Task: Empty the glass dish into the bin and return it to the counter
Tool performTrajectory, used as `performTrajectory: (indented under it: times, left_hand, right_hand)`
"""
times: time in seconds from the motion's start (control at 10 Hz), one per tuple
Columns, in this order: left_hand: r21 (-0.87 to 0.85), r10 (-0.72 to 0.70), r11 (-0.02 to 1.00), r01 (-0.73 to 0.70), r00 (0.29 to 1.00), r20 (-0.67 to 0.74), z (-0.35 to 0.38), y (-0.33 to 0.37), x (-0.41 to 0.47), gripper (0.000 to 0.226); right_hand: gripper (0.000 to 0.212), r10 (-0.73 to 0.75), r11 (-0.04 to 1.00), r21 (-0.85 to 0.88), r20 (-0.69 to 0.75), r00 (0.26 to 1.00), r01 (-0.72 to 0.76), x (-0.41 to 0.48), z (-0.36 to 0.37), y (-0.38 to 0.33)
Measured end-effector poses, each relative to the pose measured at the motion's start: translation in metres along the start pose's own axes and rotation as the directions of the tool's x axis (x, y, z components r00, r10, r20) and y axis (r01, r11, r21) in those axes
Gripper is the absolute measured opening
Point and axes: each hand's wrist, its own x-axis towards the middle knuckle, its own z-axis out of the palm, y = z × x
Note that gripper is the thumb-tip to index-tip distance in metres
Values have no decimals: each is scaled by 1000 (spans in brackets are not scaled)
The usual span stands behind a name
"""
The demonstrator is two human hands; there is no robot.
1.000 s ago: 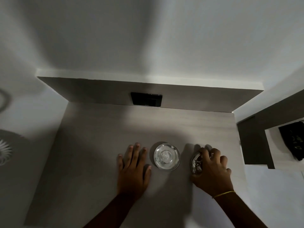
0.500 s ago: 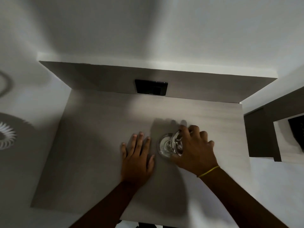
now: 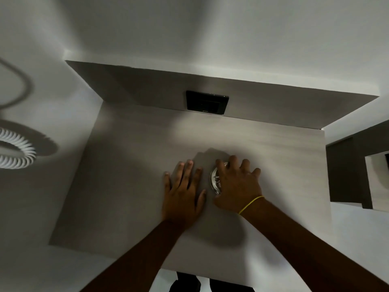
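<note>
The glass dish point(image 3: 214, 180) sits on the grey wood-grain counter point(image 3: 130, 175), right of centre. Only its left rim and some of its inside show, because my right hand point(image 3: 237, 186) lies over it with the fingers draped across the top, gripping the glass. A thin yellow band circles that wrist. My left hand point(image 3: 183, 194) rests flat on the counter just left of the dish, fingers apart and holding nothing. No bin is in view.
A black wall socket point(image 3: 207, 102) sits in the dark back panel behind the counter. A white ribbed ring point(image 3: 16, 150) lies at far left on a pale surface. A dark recess point(image 3: 345, 171) borders the counter's right side. Dark shoes point(image 3: 185, 283) show below the front edge.
My right hand carried a glass piece from the right onto the dish in the middle and now covers it. The left hand stayed flat beside it.
</note>
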Motion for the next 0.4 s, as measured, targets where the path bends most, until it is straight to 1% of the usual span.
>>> performTrajectory:
  times: [0.2,0.3,0.4]
  left_hand:
    - [17,18,1000,-19,1000,12,1,-2,0,75]
    - [39,20,999,-21,1000,23,2,-2,0,75]
    - [13,28,1000,-28,1000,-12,-4,0,-7,74]
  right_hand:
    - [106,-3,999,34,24,1000,2,-1,7,-1]
    - [111,-15,993,117,42,999,10,-2,4,6]
    - [110,32,981,192,-87,996,-15,-12,-2,14]
